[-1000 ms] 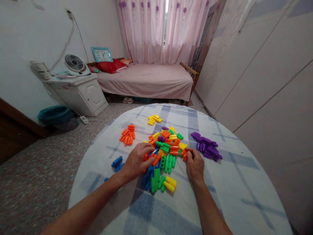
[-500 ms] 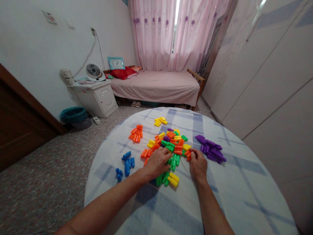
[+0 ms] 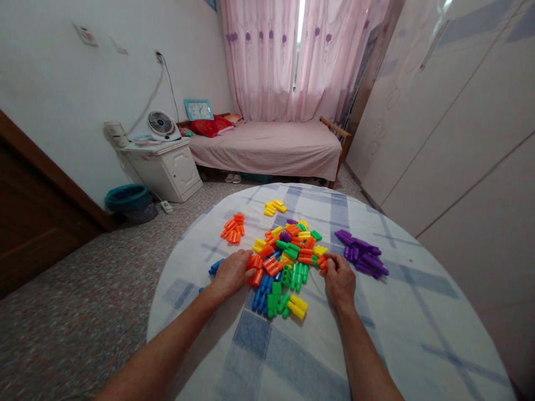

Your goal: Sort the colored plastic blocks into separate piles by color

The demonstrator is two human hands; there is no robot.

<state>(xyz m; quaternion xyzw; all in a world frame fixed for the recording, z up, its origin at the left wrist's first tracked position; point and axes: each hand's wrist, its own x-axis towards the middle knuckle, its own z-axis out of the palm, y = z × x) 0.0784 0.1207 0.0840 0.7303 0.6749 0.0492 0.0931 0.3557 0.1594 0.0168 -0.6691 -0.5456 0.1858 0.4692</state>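
Note:
A mixed pile of bullet-shaped plastic toy pieces [image 3: 299,275] in green, orange, yellow, blue and purple lies mid-table. My left hand [image 3: 230,274] is at the pile's left edge, fingers curled beside orange pieces [image 3: 256,277]; what it holds, if anything, is hidden. Blue pieces [image 3: 215,266] show partly behind that hand. On the pile's right side, my right hand [image 3: 340,281] pinches an orange piece [image 3: 322,265] between thumb and fingers. Separate groups lie around: purple pieces [image 3: 365,257] at right, orange pieces [image 3: 233,229] at far left, yellow pieces [image 3: 275,208] at the back.
A checked cloth covers the round table [image 3: 409,334]. Beyond it stand a bed [image 3: 267,146], a white cabinet [image 3: 180,170] with a fan [image 3: 161,123], and a bin [image 3: 129,200]. A pale wardrobe [image 3: 451,145] rises on the right.
My left hand has moved left from over the pile to its left edge, uncovering blue, orange and green pieces and covering part of the blue group. My right hand has stayed nearly still.

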